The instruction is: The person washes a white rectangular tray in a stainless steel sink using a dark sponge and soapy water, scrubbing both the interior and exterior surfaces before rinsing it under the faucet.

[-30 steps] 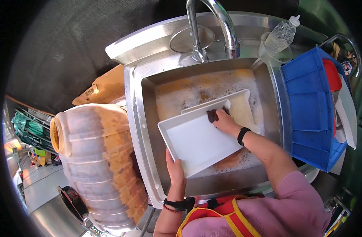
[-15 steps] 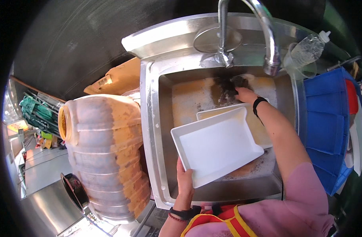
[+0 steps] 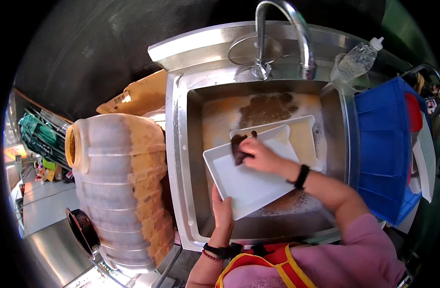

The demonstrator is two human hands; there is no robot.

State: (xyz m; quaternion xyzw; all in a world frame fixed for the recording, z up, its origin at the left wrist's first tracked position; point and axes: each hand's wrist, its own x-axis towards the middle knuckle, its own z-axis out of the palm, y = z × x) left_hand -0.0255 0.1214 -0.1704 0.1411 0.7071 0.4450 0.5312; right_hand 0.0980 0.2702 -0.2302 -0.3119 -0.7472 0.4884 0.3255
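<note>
I'm watching the left hand [image 3: 223, 209] pinching a white tray [image 3: 246, 187] by its left side, over the sudsy sink [image 3: 177, 158]. The right hand [image 3: 262, 156] is clutching a dark wad [image 3: 239, 151], possibly cloth, at the tray's far rim; a second tray [image 3: 305, 141] is lying partly behind.

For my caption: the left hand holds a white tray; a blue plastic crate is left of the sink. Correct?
Not left: the head view shows the blue plastic crate right of the sink; the left hand holds a white tray.
</note>
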